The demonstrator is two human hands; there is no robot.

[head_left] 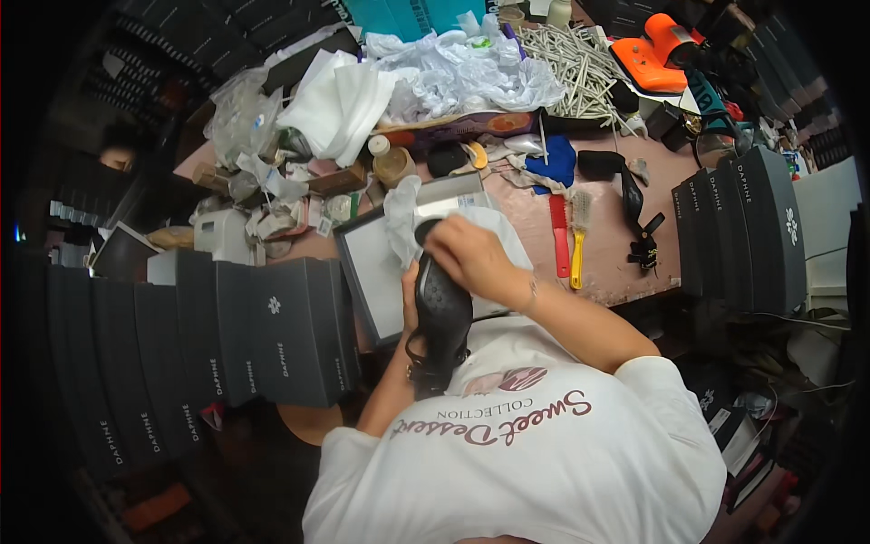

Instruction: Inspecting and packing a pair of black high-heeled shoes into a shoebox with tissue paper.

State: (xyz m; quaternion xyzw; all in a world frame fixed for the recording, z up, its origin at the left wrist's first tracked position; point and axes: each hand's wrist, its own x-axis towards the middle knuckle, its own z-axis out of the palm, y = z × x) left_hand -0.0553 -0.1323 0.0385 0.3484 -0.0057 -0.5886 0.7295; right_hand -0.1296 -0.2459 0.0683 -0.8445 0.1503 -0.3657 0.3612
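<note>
Shoe [444,313]: black, held up between both hands in front of the white shirt [544,444], its long axis running from the chest out toward the bench.
Right hand [471,258]: nearer the shoe's far end, crossing over from the right; fingers bent and bunched against that end, though whether they pinch it cannot be told.
Left hand [410,304]: holding along the shoe's left edge, fingertips hidden behind it.
Box [370,272]: pale inside, just beyond the hands, with white tissue [402,213] at it.
Tabletop [603,276]: pinkish, bearing a red brush [559,240] and a yellow-handled brush [577,240].
Sides: dark box stacks [281,317] at left and right.
</note>
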